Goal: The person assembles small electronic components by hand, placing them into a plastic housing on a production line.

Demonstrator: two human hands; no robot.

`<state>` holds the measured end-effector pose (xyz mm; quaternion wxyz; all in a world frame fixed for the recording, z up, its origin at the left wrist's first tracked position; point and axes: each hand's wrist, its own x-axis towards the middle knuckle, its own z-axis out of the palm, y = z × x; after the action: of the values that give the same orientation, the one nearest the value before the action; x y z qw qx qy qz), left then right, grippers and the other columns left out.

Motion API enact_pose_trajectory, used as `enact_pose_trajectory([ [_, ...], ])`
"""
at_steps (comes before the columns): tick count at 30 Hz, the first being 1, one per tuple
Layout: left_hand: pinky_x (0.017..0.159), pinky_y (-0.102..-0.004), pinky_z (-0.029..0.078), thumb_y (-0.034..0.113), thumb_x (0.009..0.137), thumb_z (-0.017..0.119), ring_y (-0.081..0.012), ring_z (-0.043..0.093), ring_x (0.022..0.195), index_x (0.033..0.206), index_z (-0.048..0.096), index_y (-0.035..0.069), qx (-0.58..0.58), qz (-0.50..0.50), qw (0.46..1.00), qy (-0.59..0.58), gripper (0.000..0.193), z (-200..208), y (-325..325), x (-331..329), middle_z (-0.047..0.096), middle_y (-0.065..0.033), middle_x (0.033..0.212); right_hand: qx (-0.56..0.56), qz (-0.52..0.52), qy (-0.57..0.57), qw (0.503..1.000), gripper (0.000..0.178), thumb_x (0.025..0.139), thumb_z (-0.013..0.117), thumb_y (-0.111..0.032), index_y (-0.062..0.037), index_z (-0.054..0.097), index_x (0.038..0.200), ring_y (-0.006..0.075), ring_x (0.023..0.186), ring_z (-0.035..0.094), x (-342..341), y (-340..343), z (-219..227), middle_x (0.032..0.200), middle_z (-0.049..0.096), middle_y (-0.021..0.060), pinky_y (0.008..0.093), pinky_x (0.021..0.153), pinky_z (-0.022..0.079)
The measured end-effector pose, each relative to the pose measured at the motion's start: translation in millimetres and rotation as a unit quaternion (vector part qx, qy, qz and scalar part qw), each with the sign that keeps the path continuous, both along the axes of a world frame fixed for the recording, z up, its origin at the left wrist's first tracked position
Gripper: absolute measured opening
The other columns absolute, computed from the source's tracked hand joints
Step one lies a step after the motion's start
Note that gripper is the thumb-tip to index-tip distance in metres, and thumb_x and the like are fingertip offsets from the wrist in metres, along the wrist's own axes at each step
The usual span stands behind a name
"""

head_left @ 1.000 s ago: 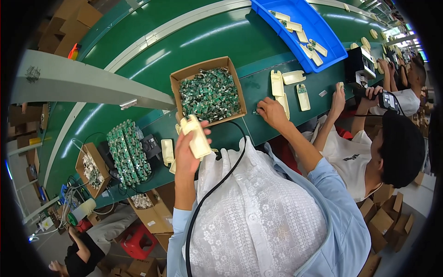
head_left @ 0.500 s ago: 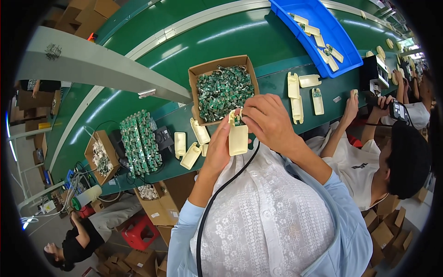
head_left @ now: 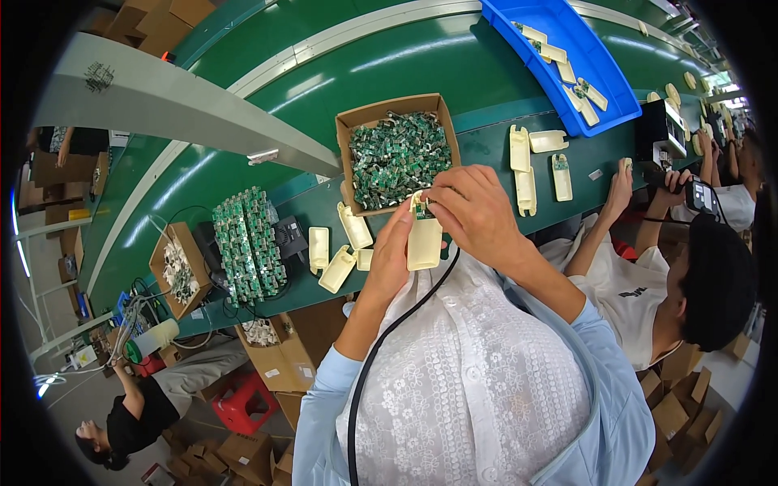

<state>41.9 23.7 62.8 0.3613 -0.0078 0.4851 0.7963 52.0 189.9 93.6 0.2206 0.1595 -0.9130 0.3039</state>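
Observation:
Between my hands is a cream plastic case half (head_left: 425, 245), its hollow side up, with a small green circuit board (head_left: 421, 212) at its far end. My left hand (head_left: 389, 255) grips the case along its left side. The fingers of my right hand (head_left: 472, 209) are bent together at the board end, pressing there; whether they pinch the board or the case rim is hidden. Just beyond my hands stands a cardboard box (head_left: 347, 121) heaped with small green circuit boards (head_left: 401, 158). Several cream case halves (head_left: 339, 267) lie left of my left hand, others (head_left: 525, 170) to the right.
A blue tray (head_left: 596, 49) with several cream cases sits at the far right. Stacked circuit board panels (head_left: 247, 247) and a small box of white parts (head_left: 177, 275) are on the left. A grey post (head_left: 203, 113) crosses the upper left. A co-worker (head_left: 640, 292) sits close on my right.
The board end of the case shows more plainly now, with the green board visible in it. My right fingers have shifted slightly at that end. Both hands keep their hold.

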Motion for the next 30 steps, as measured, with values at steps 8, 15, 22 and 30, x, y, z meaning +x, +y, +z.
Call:
enact_pose_trajectory([
  [8, 0.073, -0.028, 0.053, 0.028, 0.101, 0.029, -0.0187, 0.065, 0.083, 0.139, 0.033, 0.001, -0.032, 0.0, 0.999, -0.006, 0.047, 0.4, -0.5, 0.8, 0.062, -0.0112, 0.104, 0.005, -0.004, -0.006, 1.0, 0.016, 0.073, 0.066, -0.007, -0.0036, 0.063, 0.088, 0.0234, 0.087, 0.057, 1.5, -1.0, -2.5, 0.091, 0.058, 0.0075, 0.0377, 0.081, 0.041],
  [15, 0.071, -0.0237, 0.048, 0.023, 0.1, 0.038, -0.0103, 0.058, 0.082, 0.132, 0.044, -0.002, -0.152, 0.03, 0.976, 0.156, 0.041, -3.3, 0.4, 2.5, 0.061, -0.0081, 0.098, 0.016, 0.002, -0.005, 1.0, 0.02, 0.071, 0.068, -0.004, -0.0039, 0.062, 0.09, 0.0254, 0.088, 0.056, 3.4, -4.9, -3.8, 0.093, 0.058, 0.0079, 0.0379, 0.079, 0.041],
  [22, 0.065, -0.0217, 0.043, 0.017, 0.099, 0.042, -0.006, 0.05, 0.076, 0.124, 0.052, -0.001, -0.241, 0.036, 0.928, 0.282, 0.032, -2.7, -0.7, 3.3, 0.06, -0.0037, 0.084, 0.004, 0.002, 0.0, 1.0, 0.021, 0.071, 0.068, -0.003, -0.0035, 0.062, 0.09, 0.0268, 0.089, 0.057, 6.9, -9.7, -6.3, 0.095, 0.058, 0.0082, 0.0391, 0.079, 0.042],
  [30, 0.062, -0.0211, 0.042, 0.015, 0.099, 0.039, -0.0046, 0.049, 0.072, 0.12, 0.054, 0.0, -0.231, 0.075, 0.931, 0.271, 0.03, -1.0, 0.7, 5.7, 0.058, -0.002, 0.081, -0.046, -0.003, -0.039, 0.998, 0.02, 0.078, 0.065, -0.004, -0.0014, 0.062, 0.098, 0.0237, 0.09, 0.059, 9.5, -13.7, -7.2, 0.095, 0.059, 0.0083, 0.0351, 0.076, 0.045],
])
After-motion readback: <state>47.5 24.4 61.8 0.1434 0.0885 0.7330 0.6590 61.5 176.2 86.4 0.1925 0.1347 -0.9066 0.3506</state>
